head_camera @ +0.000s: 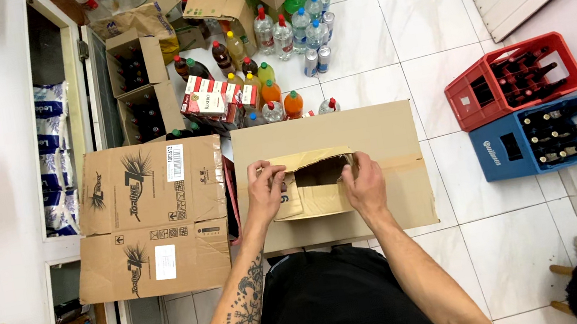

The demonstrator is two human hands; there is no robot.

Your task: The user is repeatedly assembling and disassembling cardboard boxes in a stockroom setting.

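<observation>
Both hands work at the top of a plain brown box [391,131] standing just in front of the person. The left hand [264,188] pinches the left edge of a torn flap [307,159], fingers curled shut on the cardboard. The right hand [365,182] grips the right rim of the hole, fingers hooked inside. Left of it lies a printed box [152,217]. Beyond stand bottles [275,72]. Far right sit a red crate [512,79] and a blue crate [544,135].
</observation>
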